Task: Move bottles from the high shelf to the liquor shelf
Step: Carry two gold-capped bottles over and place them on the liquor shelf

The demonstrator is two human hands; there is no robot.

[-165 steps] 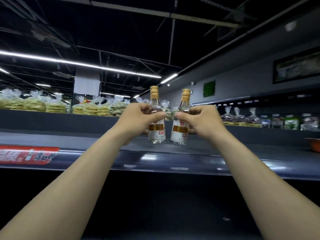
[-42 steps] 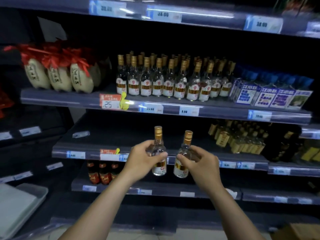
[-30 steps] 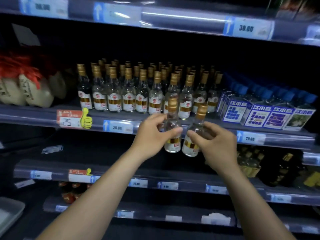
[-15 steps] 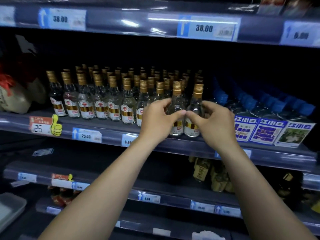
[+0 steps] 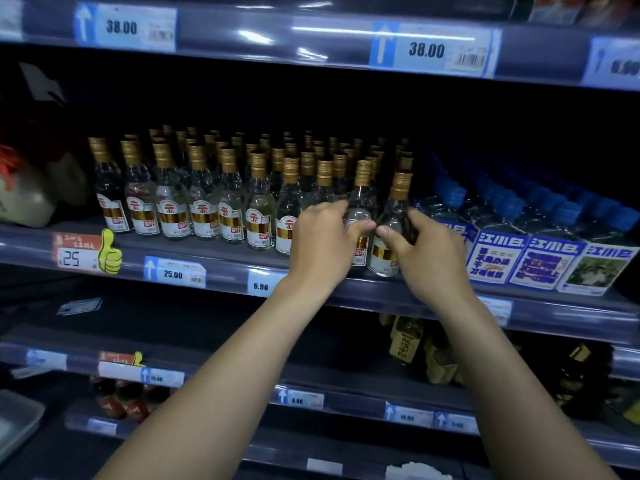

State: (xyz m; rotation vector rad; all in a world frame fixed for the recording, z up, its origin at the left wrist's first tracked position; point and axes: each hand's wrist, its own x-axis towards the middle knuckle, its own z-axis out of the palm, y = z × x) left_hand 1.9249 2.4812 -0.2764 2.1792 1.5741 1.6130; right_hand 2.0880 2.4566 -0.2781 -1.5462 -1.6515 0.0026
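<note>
Bottles with gold caps [image 5: 199, 206] crowd the liquor shelf [image 5: 225, 259], where at the front edge the left hand [image 5: 323, 240] grips the left bottle [image 5: 362, 202] and the right hand [image 5: 434, 252] grips the right bottle [image 5: 394, 220] beside it.

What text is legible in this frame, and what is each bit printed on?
"38.00": left top-shelf price tag
"38.00": right top-shelf price tag
"25": red thumbs-up promo tag
"25.00": middle-shelf price tag
"6.90": second middle-shelf price tag
"江小白": blue-and-white boxes
"6.00": lower-shelf price tag
Too blurred or small: bottle labels, box small print, remaining tags.
</note>
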